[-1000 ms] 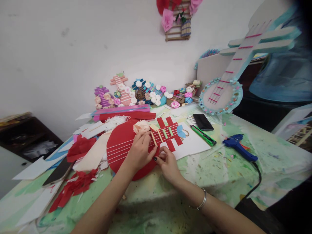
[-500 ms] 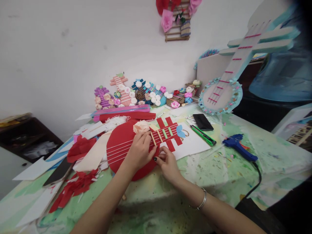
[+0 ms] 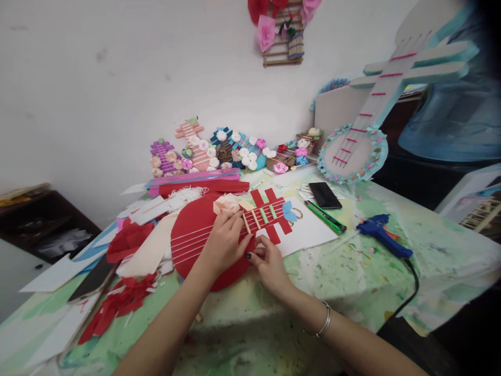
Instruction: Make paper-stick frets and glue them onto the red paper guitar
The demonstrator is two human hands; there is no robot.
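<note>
A red paper lute (image 3: 191,224) with white strings lies slanted on the table, its neck pointing right. My left hand (image 3: 227,243) is over its body, fingers curled and touching the surface beside a cream paper flower (image 3: 227,203). The left thumb reaches the edge where body meets neck. My right hand (image 3: 270,265) is closed at that same lower edge, with thumb and fingers pinching it. Pale and green strips (image 3: 262,213) cross the neck. A blue paper bow (image 3: 289,211) sits at its tip. My fingers hide what lies right under them.
On the right are a green utility knife (image 3: 325,216), a black phone (image 3: 325,195) and a blue glue gun (image 3: 384,236) with its cord. Red crepe scraps (image 3: 117,308) and paper pieces cover the left side. Decorated small lutes (image 3: 199,151) stand along the wall; a large pale-blue lute (image 3: 354,154) leans behind.
The view has shifted very slightly. Both hands keep their places on the lute, with no clear movement of the fingers.
</note>
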